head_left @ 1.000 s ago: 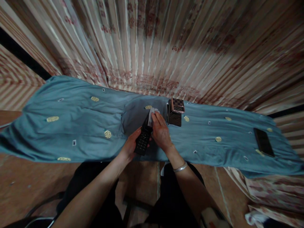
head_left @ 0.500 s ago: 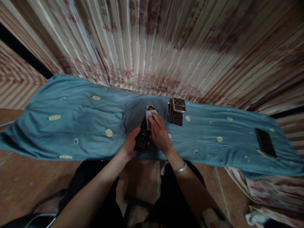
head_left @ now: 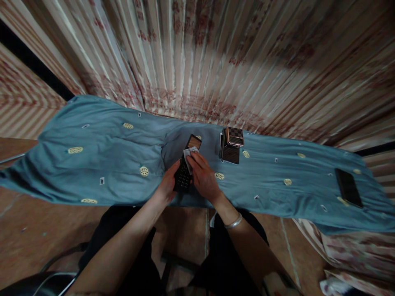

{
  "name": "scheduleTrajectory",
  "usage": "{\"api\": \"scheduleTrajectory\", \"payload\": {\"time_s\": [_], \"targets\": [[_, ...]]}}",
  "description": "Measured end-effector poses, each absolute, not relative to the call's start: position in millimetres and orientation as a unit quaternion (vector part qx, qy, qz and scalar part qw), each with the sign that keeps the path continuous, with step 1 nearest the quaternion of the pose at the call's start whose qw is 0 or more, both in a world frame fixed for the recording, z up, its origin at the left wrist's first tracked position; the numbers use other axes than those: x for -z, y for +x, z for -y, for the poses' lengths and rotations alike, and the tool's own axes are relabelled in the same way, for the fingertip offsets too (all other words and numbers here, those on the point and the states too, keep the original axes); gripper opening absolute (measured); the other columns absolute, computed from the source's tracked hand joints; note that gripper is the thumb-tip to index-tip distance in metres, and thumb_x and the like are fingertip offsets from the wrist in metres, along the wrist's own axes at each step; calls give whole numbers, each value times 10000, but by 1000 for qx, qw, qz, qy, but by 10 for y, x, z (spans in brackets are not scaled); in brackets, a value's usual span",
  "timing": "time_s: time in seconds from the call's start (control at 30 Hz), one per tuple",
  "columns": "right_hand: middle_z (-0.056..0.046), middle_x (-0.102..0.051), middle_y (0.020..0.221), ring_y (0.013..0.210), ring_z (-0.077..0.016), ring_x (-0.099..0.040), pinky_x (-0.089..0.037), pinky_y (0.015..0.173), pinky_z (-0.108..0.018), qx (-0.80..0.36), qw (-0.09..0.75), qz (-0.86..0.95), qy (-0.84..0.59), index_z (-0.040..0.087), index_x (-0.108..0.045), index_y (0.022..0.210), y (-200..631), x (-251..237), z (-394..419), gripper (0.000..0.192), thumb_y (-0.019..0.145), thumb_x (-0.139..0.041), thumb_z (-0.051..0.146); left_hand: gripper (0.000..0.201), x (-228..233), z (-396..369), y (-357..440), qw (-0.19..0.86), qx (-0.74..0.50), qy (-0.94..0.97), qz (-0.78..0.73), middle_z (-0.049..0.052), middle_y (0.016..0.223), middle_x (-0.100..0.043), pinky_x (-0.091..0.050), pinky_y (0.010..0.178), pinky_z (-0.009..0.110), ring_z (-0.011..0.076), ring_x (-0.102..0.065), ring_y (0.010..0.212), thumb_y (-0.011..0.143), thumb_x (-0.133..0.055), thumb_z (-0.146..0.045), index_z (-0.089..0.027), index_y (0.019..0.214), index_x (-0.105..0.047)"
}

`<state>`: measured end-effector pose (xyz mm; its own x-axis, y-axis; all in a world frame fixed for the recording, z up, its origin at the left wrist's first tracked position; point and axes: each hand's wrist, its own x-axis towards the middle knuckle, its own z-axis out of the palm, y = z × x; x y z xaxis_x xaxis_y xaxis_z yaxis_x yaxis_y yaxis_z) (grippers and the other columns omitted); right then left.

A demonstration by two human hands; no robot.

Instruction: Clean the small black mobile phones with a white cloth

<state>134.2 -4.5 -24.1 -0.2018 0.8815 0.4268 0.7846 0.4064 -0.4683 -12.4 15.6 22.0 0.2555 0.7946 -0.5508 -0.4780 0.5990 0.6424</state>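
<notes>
Black and slim, the keypad phone (head_left: 185, 170) was held over the near edge of the surface (head_left: 108, 164), tilted so that its top end pointed away from the person. The left hand (head_left: 168, 185) was wrapped around its lower half from the left, fingers closed on the body. The right hand (head_left: 202, 176) pinched a small pale wipe (head_left: 189, 154) and pressed it against the phone's face, just below the small screen, so both hands met on the phone. A silver bangle (head_left: 233, 222) sat on the right wrist. A teal cloth (head_left: 277, 193) with yellow oval patches covered the surface. Just beyond the right hand stood a dark box (head_left: 231, 150) with a checkered top, near but not touching the phone. Well apart, at the far right end of the cloth, a dark smartphone (head_left: 348, 188) lay flat. Pleated striped curtains (head_left: 197, 57) with reddish flowers hung behind the surface.
</notes>
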Motion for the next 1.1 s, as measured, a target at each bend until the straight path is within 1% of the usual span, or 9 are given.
{"api": "scheduleTrajectory", "payload": {"time_s": [0.07, 0.23, 0.33, 0.43, 0.6, 0.73, 0.9, 1.0, 1.1], "targets": [[-129, -556, 1545, 1530, -241, -410, -400, 1274, -487, -78, 329, 772, -538, 175, -513, 1545, 1336, 233, 52, 549, 1020, -356, 133, 313, -219, -162, -120, 773, -416, 165, -451, 53, 837, -769, -586, 564, 238, 157, -716, 659, 1015, -475, -248, -128, 1188, -705], [-139, -503, 1582, 1545, -250, -382, -386, 1275, -494, -66, 337, 761, -551, 178, -495, 1556, 1354, 221, 44, 545, 1036, -339, 134, 325, -236, -142, -104, 772, -406, 177, -457, 38, 763, -743, -545, 499, 237, 133, -642, 529, 1028, -466, -289, -108, 1134, -715], [-132, -480, 1594, 1553, -259, -366, -380, 1273, -516, -66, 344, 760, -548, 202, -492, 1557, 1345, 218, 54, 537, 1042, -353, 149, 336, -208, -138, -104, 771, -404, 193, -452, 36, 755, -740, -531, 509, 236, 134, -638, 538, 1021, -501, -322, -102, 1133, -728], [-150, -483, 1585, 1552, -270, -367, -385, 1270, -529, -71, 346, 771, -530, 188, -519, 1537, 1316, 216, 82, 527, 1038, -355, 146, 344, -140, -157, -115, 766, -416, 198, -448, 46, 802, -762, -530, 572, 246, 160, -686, 647, 989, -572, -359, -100, 1134, -745], [-162, -500, 1575, 1555, -260, -367, -395, 1270, -512, -78, 343, 786, -508, 161, -525, 1529, 1276, 204, 118, 540, 1024, -339, 114, 340, -81, -189, -122, 749, -446, 189, -452, 55, 893, -791, -545, 762, 263, 204, -733, 906, 927, -668, -391, -107, 1083, -772], [-142, -504, 1581, 1559, -255, -362, -388, 1278, -516, -80, 350, 784, -507, 175, -500, 1551, 1294, 190, 98, 557, 1020, -342, 120, 296, -154, -192, -112, 760, -436, 167, -452, 51, 853, -778, -559, 726, 251, 185, -739, 854, 984, -575, -328, -107, 1044, -763], [-135, -544, 1549, 1542, -235, -392, -395, 1280, -499, -86, 359, 780, -506, 170, -492, 1557, 1313, 211, 78, 583, 1001, -333, 92, 322, -258, -201, -114, 773, -432, 128, -447, 36, 746, -732, -599, 703, 262, 181, -747, 797, 1041, -430, -250, -124, 981, -720], [-116, -553, 1542, 1537, -231, -401, -403, 1277, -495, -84, 359, 776, -512, 193, -494, 1558, 1311, 236, 79, 596, 991, -344, 83, 304, -266, -194, -121, 766, -432, 141, -455, 35, 752, -737, -593, 636, 237, 166, -740, 757, 1038, -430, -222, -122, 1021, -716], [-122, -545, 1549, 1539, -241, -398, -393, 1280, -506, -69, 359, 767, -528, 192, -505, 1550, 1334, 251, 61, 576, 1003, -349, 98, 279, -242, -165, -129, 763, -424, 191, -449, 54, 836, -765, -576, 570, 220, 163, -732, 732, 1000, -500, -199, -108, 1136, -726]]}}
